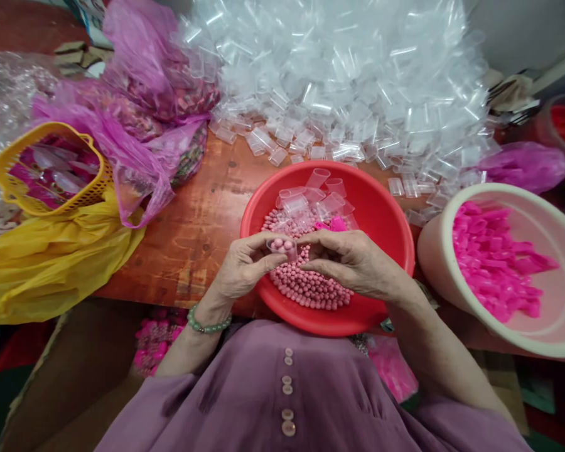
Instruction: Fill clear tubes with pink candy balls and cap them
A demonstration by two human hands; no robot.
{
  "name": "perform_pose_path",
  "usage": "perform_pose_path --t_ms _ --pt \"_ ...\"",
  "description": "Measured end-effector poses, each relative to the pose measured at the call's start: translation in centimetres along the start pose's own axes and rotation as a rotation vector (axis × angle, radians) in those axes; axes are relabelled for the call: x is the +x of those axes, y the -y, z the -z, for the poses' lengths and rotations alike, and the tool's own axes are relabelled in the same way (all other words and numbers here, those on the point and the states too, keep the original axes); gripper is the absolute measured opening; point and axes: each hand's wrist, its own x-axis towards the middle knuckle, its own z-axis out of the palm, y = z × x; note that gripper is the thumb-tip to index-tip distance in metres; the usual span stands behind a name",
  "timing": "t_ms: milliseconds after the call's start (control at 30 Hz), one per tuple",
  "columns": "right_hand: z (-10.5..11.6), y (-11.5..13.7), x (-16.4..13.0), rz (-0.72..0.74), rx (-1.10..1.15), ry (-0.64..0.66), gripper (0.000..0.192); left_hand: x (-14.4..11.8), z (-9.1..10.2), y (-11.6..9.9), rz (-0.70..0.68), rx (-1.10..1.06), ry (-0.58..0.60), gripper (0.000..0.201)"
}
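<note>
My left hand (242,267) holds a small clear plastic tube (282,247) with a few pink balls inside, its open end facing me. My right hand (353,260) is at the tube's right side, fingertips touching it. Both hands hover over a red bowl (386,213) that holds many pink balls (306,282), several empty clear tubes (311,198) and a few bright pink caps (334,224). A green bead bracelet is on my left wrist.
A large heap of clear tubes (348,81) fills the back of the wooden table. A pale tub of pink caps (499,257) stands right. Left are a yellow basket (51,169), pink bags (141,107) and a yellow bag (42,263).
</note>
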Motion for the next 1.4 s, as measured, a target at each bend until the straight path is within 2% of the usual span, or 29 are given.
perform_pose_path --t_ms 133,300,367,433,567,633,767,900,967,1033,1133,1233,1300,1400 --pt "0.7 -1.2 -0.6 -0.031 -0.098 0.025 0.026 -0.3 0.0 -0.4 0.010 0.110 0.053 0.021" --pt "2.4 -3.8 -1.6 -0.188 -0.296 -0.146 0.024 -0.7 -0.2 -1.2 -0.015 0.118 0.050 0.021" --pt "2.8 -4.5 -1.9 -0.237 -0.325 -0.175 0.024 -0.6 -0.3 -1.5 -0.007 0.082 0.047 0.019" --pt "2.8 -4.8 -2.1 -0.274 -0.374 -0.124 0.021 -0.4 -0.4 -1.5 -0.009 0.043 0.061 0.018" --pt "1.5 -5.2 -2.0 -0.272 -0.587 0.175 0.019 0.0 -0.6 -1.0 -0.020 0.069 0.046 0.016" --pt "0.4 -5.5 -1.8 -0.251 -0.724 0.278 0.020 0.1 -0.7 -0.7 -0.005 0.119 0.054 0.016" --pt "-1.7 -6.4 -1.3 -0.255 -0.902 0.341 0.023 0.2 -0.6 -0.4 0.043 0.098 0.048 0.016" --pt "-2.0 -6.9 -1.3 -0.264 -0.913 0.321 0.024 0.3 -0.4 0.1 0.073 0.044 0.044 0.019" --pt "-1.4 -7.0 -1.6 -0.244 -0.826 0.213 0.019 0.4 -0.4 0.2 0.086 0.046 0.047 0.023" --pt "-0.5 -6.8 -2.0 -0.217 -0.615 -0.004 0.013 0.5 -0.5 0.2 0.116 0.053 0.037 0.025" --pt "0.6 -6.1 -2.4 -0.215 -0.072 -0.381 0.014 0.6 -1.1 -0.2 0.201 -0.011 0.033 0.021" --pt "0.4 -5.1 -2.2 -0.192 0.429 -0.658 0.019 0.6 -2.0 -0.5 0.324 -0.231 0.088 0.021" --pt "-0.2 -4.8 -2.0 -0.136 0.604 -0.766 0.020 0.5 -2.7 -0.6 0.405 -0.407 0.124 0.023" --pt "-1.2 -4.6 -2.0 -0.088 0.637 -0.810 0.019 0.3 -3.4 -0.4 0.465 -0.587 0.124 0.024"
